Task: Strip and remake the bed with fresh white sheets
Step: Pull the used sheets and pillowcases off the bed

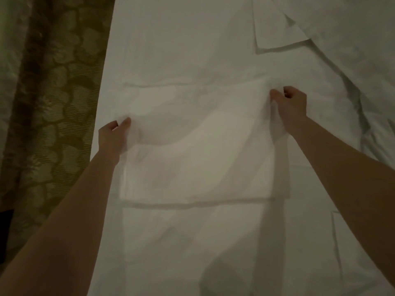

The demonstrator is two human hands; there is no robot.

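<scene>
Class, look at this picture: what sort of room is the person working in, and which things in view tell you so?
Probably a bedroom, perhaps in a hotel. A white sheet covers the bed, both hands hold a folded white cloth, and a patterned carpet lies beside it.

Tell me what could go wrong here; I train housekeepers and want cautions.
Both hands, left hand and right hand, pinch only the edges of the folded white sheet; either grip might slip. Its left side hangs near the patterned carpet and could touch it. Dim light may hide creases.

The bed (171, 50) lies under a creased white sheet (192, 242), with a folded white cloth (198, 163) spread on top.
</scene>
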